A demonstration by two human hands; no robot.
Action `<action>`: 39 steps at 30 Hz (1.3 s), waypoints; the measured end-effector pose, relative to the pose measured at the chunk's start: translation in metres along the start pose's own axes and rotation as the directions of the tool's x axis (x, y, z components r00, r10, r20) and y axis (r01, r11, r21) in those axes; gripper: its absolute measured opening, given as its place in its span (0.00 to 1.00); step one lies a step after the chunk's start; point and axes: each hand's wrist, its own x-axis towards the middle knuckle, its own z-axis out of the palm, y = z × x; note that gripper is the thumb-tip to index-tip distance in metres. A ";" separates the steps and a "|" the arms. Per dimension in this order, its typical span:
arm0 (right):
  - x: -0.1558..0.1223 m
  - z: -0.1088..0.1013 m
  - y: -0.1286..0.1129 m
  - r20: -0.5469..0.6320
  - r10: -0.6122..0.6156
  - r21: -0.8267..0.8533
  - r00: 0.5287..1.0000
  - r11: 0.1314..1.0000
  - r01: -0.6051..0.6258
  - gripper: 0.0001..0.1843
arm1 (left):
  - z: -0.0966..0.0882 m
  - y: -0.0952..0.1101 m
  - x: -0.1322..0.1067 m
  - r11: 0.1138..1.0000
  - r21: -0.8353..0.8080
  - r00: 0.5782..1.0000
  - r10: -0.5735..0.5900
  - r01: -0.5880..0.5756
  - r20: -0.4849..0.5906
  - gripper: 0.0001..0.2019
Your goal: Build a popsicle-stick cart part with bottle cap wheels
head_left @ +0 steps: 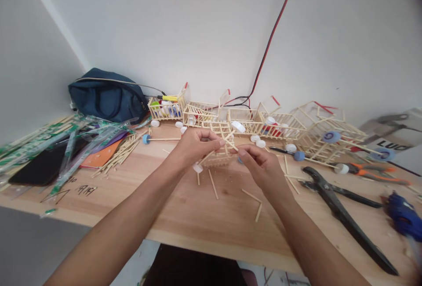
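Observation:
Both my hands meet over the middle of the wooden table (pixel 184 215). My left hand (pixel 194 145) is closed, pinching a small cart frame made of thin wooden sticks (pixel 219 157), with a white bottle-cap wheel (pixel 198 168) hanging below it. My right hand (pixel 259 163) is closed in a pinch on a thin stick (pixel 231 144) at the frame's right side; a blue cap peeks out by its fingers. Loose sticks (pixel 213 184) lie on the table under my hands.
A row of finished stick carts (pixel 263 121) with cap wheels lines the wall. A dark blue bag (pixel 107 97) and plastic packets (pixel 49 145) sit left. Black pliers (pixel 343 213), orange-handled cutters (pixel 372 171) and a blue glue gun (pixel 404 215) lie right. A red-black cable (pixel 273 35) runs up the wall.

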 end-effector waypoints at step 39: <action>-0.007 0.006 -0.004 -0.100 -0.050 -0.103 0.994 0.994 0.040 0.11 | 0.002 -0.003 0.000 0.994 -0.102 0.999 -0.033 0.037 0.039 0.11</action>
